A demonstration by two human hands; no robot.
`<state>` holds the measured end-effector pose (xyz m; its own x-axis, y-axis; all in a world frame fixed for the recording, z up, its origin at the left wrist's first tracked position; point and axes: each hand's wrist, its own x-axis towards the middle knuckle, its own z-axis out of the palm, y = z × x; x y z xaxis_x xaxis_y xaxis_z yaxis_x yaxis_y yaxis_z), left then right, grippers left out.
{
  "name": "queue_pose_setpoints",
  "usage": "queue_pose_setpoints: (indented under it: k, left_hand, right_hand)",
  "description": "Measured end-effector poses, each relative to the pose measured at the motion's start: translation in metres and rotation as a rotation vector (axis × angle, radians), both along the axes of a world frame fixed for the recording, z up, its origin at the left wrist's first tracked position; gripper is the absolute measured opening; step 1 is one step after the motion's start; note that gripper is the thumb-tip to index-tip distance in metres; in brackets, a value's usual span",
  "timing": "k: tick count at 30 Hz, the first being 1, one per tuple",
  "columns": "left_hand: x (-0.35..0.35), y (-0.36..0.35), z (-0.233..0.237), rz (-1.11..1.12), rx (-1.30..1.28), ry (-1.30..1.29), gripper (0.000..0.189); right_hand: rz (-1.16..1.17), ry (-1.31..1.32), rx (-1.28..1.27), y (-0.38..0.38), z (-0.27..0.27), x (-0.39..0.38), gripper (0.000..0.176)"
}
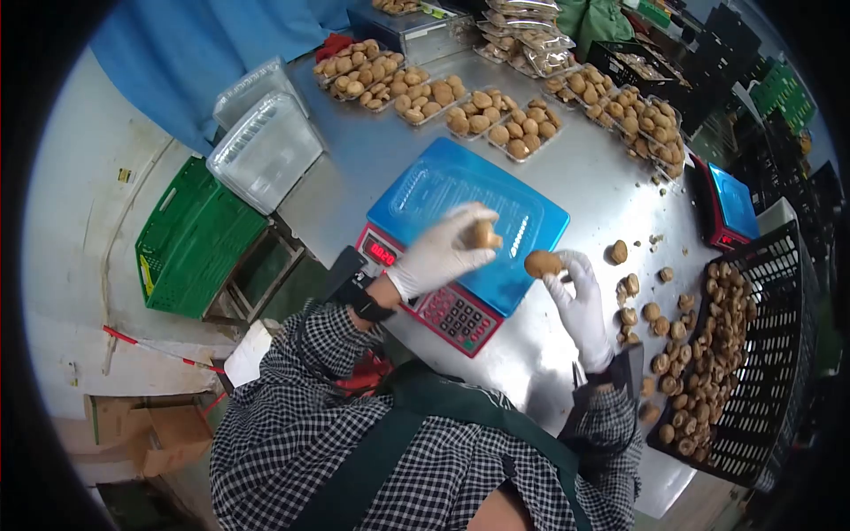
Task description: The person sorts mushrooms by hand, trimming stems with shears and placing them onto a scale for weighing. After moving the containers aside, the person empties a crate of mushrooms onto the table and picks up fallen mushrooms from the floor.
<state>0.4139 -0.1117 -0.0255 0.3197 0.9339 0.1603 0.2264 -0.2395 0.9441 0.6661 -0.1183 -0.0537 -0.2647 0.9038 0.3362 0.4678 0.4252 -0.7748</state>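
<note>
My left hand (438, 257), in a white glove, is over the blue-topped scale (549, 221) with a mushroom (484, 234) between thumb and fingers. Under it, a clear plastic tray (443, 190) seems to lie on the platform, hard to make out against the blue. Red digits glow on the scale's display (382, 254). At the platform's right edge my right hand (583, 305), also gloved, pinches a brown mushroom (542, 264), cap showing. Loose mushrooms (618, 252) lie on the metal table (589, 190) to its right.
Filled mushroom trays (524, 133) line the table's far side. A black crate (770, 354) at right spills mushrooms onto the table. Stacked clear trays (266, 150) stand at left, above a green crate (190, 239). A second scale (733, 202) is at far right, bagged mushrooms (531, 35) at the back.
</note>
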Motion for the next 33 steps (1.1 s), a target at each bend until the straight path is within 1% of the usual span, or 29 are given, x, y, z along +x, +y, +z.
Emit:
queue_pose_setpoints:
  k: [1,2,3,4,5,6,7,8,10,11,12,13,14,15,17,18,20,23,24,26,28,29,31,33]
  left_hand:
    - [-0.017,0.017,0.002,0.127,0.232,0.385,0.051]
    - [-0.029,0.030,0.003,0.129,0.252,0.496,0.053]
    - [-0.037,0.046,0.000,0.080,0.261,0.549,0.055]
    - [-0.042,0.061,-0.003,0.030,0.270,0.599,0.056]
    - [-0.044,0.073,-0.008,0.022,0.269,0.586,0.056]
    - [-0.043,0.082,-0.008,-0.029,0.231,0.685,0.058]
    - [-0.040,0.089,-0.008,-0.085,0.193,0.782,0.059]
    - [-0.039,0.094,-0.008,-0.096,0.189,0.768,0.059]
    - [-0.036,0.095,-0.009,-0.127,0.128,0.742,0.062]
    - [-0.039,0.096,-0.016,-0.115,0.171,0.716,0.066]
    - [-0.040,0.094,-0.019,-0.123,0.163,0.710,0.066]
    - [-0.042,0.095,-0.020,-0.104,0.178,0.628,0.065]
    - [-0.045,0.096,-0.021,-0.082,0.194,0.546,0.064]
    - [-0.047,0.098,-0.020,-0.086,0.191,0.542,0.064]
    - [-0.051,0.100,-0.020,-0.138,0.067,0.407,0.058]
    - [-0.052,0.100,-0.024,-0.146,0.061,0.403,0.058]
    - [-0.052,0.098,-0.031,-0.135,0.187,0.456,0.049]
    - [-0.045,0.094,-0.030,-0.106,0.252,0.472,0.044]
    - [-0.042,0.093,-0.030,-0.107,0.250,0.470,0.044]
    - [-0.037,0.090,-0.030,-0.063,0.382,0.511,0.042]
    - [-0.035,0.089,-0.028,-0.066,0.370,0.554,0.043]
    - [-0.034,0.089,-0.027,-0.067,0.357,0.598,0.044]
    - [-0.033,0.088,-0.026,-0.069,0.322,0.595,0.045]
    - [-0.034,0.087,-0.024,-0.069,0.288,0.599,0.046]
  right_hand:
    - [-0.005,-0.004,0.004,0.021,0.001,-0.007,0.031]
    - [0.028,-0.093,0.023,0.040,0.001,-0.013,0.032]
    - [0.060,-0.184,0.039,0.056,0.001,-0.020,0.033]
    - [0.054,-0.194,0.035,0.068,0.001,-0.027,0.033]
    - [0.067,-0.334,0.074,0.079,0.000,-0.033,0.034]
    - [0.082,-0.475,0.107,0.089,-0.002,-0.037,0.034]
    - [0.084,-0.545,0.109,0.096,-0.007,-0.039,0.032]
    - [0.078,-0.558,0.098,0.100,-0.009,-0.039,0.032]
    - [0.061,-0.616,0.160,0.100,-0.014,-0.040,0.032]
    - [0.060,-0.633,0.129,0.097,-0.018,-0.042,0.032]
    - [-0.025,-0.473,0.066,0.090,-0.015,-0.045,0.030]
    - [-0.109,-0.312,0.010,0.088,-0.014,-0.048,0.029]
    - [-0.111,-0.316,0.007,0.090,-0.017,-0.048,0.029]
    - [-0.141,-0.308,0.026,0.091,-0.023,-0.048,0.028]
    - [-0.179,-0.303,0.036,0.092,-0.027,-0.046,0.027]
    - [-0.184,-0.325,0.050,0.094,-0.028,-0.044,0.027]
    - [-0.190,-0.349,0.062,0.094,-0.029,-0.041,0.026]
    - [-0.210,-0.412,0.088,0.092,-0.032,-0.038,0.029]
    - [-0.196,-0.381,0.040,0.089,-0.030,-0.039,0.031]
    - [-0.188,-0.352,-0.012,0.084,-0.026,-0.037,0.034]
    - [-0.159,-0.215,-0.088,0.080,-0.024,-0.035,0.040]
    - [-0.161,-0.213,-0.088,0.078,-0.024,-0.033,0.040]
    - [-0.169,-0.278,-0.086,0.074,-0.026,-0.031,0.045]
    - [-0.188,-0.275,-0.074,0.071,-0.025,-0.032,0.045]
